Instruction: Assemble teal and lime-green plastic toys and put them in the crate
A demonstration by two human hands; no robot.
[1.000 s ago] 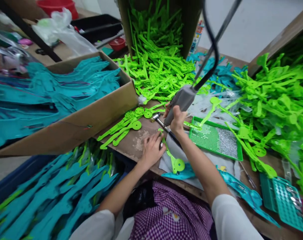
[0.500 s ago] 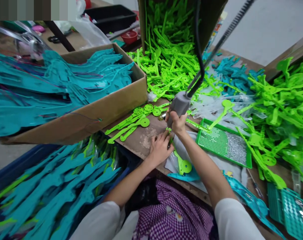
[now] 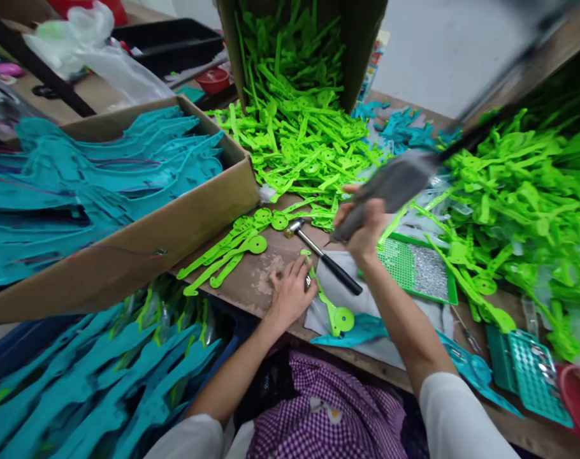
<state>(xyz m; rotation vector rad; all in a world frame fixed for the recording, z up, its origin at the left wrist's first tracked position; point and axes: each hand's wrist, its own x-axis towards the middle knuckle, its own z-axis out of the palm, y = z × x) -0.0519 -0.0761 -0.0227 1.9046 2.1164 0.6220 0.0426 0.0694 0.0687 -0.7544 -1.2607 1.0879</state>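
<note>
My right hand [image 3: 364,233] is wrapped around a grey electric screwdriver [image 3: 395,185], blurred by motion and tilted up to the right toward its hanging cord. My left hand [image 3: 292,292] rests near the table edge, its fingers curled over a lime-green plastic arm with a round disc end [image 3: 342,319]. Under those fingers a small dark patch with white marks shows, too covered to name. A turquoise plastic shell [image 3: 361,331] lies beneath the disc end. Between my hands, a hammer with a black handle [image 3: 342,274] lies on the table and a grey cloth [image 3: 335,299].
Several green arms [image 3: 245,245] lie left of my hands. A green tray [image 3: 426,269] of small metal pieces stands right. Green parts [image 3: 309,134] are heaped behind. A carton [image 3: 213,210] of turquoise shells and a blue bin [image 3: 13,344] are at left; a screwdriver [image 3: 469,331] lies at right.
My right hand has lifted the electric screwdriver off the green arm, up and to the right, uncovering the hammer. My left hand stays on the green arm. The view has shifted right.
</note>
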